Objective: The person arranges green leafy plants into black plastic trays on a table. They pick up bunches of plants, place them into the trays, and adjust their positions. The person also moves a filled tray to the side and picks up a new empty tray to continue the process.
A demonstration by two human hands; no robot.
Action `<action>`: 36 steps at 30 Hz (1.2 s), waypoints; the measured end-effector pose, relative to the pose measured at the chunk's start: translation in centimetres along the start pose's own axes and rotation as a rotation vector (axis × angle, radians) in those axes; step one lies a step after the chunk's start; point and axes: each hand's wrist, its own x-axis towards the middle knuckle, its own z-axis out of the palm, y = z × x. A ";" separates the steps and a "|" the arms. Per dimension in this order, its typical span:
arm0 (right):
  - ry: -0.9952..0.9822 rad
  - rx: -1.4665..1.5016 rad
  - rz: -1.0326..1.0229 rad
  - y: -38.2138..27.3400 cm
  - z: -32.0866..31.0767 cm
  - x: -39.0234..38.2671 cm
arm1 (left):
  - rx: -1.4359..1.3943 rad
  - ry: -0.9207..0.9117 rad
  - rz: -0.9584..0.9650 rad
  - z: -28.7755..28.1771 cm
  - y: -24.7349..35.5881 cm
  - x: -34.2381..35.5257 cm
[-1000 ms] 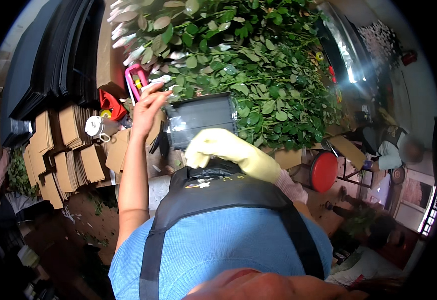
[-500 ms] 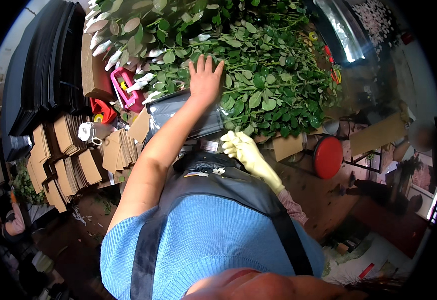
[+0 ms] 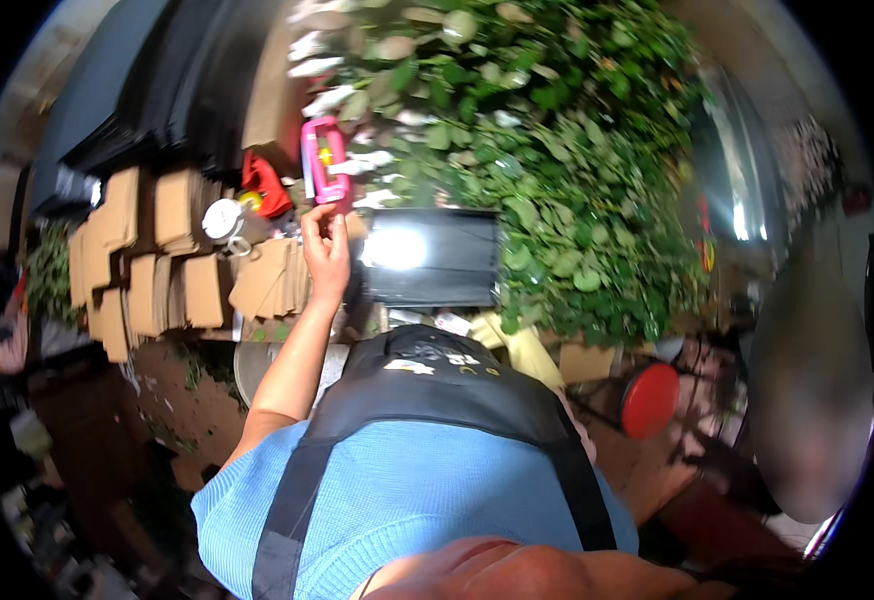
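Where the worktable point(image 3: 365, 318) runs close to my apron point(image 3: 437, 385), the dark panel point(image 3: 447, 280) lies near the front edge, its long side roughly parallel to that edge. Appearance: rectangular, wider than deep, dark grey to black, glossy. A white glare patch covers much of its left half; a faint line crosses the lower part from side to side; the rim reads as a thin dark border.

Left hand point(image 3: 327, 258), bare: just off the panel's left end, fingers loosely bent, thumb and fingers slightly parted, nothing visible between them. Fingertips sit at the near end of the pink frame point(image 3: 335, 188), an upright-looking loop in this view with yellow inside; contact cannot be told. Right hand point(image 3: 527, 355), in a pale yellow glove: near the panel's front right corner, partly behind my apron; fingers hidden, grip cannot be told.

Beyond the panel and along its right end: dense green leafy stems point(image 3: 577, 200), white wrapped ends pointing left. Toward the worktable's left: a red tool point(image 3: 269, 185), a white lidded cup point(image 3: 225, 220), then stacked brown cardboard pieces point(image 3: 207, 290). Far left corner: a tall stack of black sheets point(image 3: 147, 90). Off the front right corner: a red stool point(image 3: 650, 400).
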 end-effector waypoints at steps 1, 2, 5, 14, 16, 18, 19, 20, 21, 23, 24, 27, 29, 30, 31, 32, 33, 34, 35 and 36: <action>0.003 -0.072 0.123 -1.6 -0.5 -0.5 | -0.058 0.039 -0.059 -0.9 -2.4 0.9; -0.024 -0.137 0.215 -2.7 -0.6 -0.4 | 0.102 0.067 -0.101 -2.6 -6.2 1.8; 0.004 -0.304 0.292 -2.8 -0.5 -0.2 | 0.404 0.004 -0.071 -2.7 -8.2 5.5; 0.039 -0.480 0.155 -3.0 0.6 0.3 | 0.510 -0.195 -0.333 -0.6 -9.2 11.4; 0.063 -0.418 0.096 -3.8 0.4 -1.6 | 0.418 -0.158 -0.292 0.5 -8.2 11.1; 0.079 -0.418 0.122 -1.7 0.4 -1.8 | 0.369 -0.261 -0.252 0.4 -6.9 8.3; 0.064 -0.410 0.090 -1.9 0.3 -2.0 | 0.356 -0.293 -0.265 0.3 -6.4 6.1; 0.051 -0.401 0.059 -2.2 0.1 -2.2 | 0.341 -0.327 -0.276 0.7 -6.1 5.0; -0.017 -0.420 0.000 -2.7 0.0 -1.7 | 0.528 -0.266 -0.296 -0.6 -6.8 3.9; -0.086 -0.778 -0.205 0.6 -0.4 -1.1 | 0.765 -0.288 -0.280 -0.1 -6.4 3.9; -0.097 -0.912 -0.272 1.2 -0.7 -0.9 | 0.858 -0.350 -0.271 -0.4 -6.2 4.1; -0.013 -0.648 -0.077 -3.4 -1.6 -2.9 | 0.918 -0.533 -0.207 -2.5 -6.5 3.9; -0.008 -0.633 -0.038 -4.1 -2.1 -3.7 | 0.658 -0.612 -0.182 -2.4 -1.8 4.0; -0.021 -0.670 -0.044 -4.0 -2.6 -3.8 | 0.525 -0.644 -0.175 -2.1 0.8 3.9; -0.043 -0.683 -0.030 -3.7 -2.8 -3.7 | 0.432 -0.661 -0.153 -1.2 4.4 3.2; -0.068 -0.700 -0.021 -3.6 -3.0 -3.6 | 0.340 -0.667 -0.134 0.3 7.2 2.0; -0.098 -0.695 -0.002 -3.4 -2.9 -2.9 | 0.410 -0.686 -0.058 2.0 7.4 0.7; -0.128 -0.688 0.018 -3.1 -2.7 -2.4 | 0.481 -0.706 0.019 3.5 7.3 -0.5; -0.083 -0.656 -0.119 -2.4 -2.5 -2.2 | 0.617 -0.752 0.049 4.7 7.6 -1.1; -0.077 -0.631 -0.146 -2.8 -2.5 -2.5 | 0.753 -0.774 -0.014 5.3 7.8 -1.6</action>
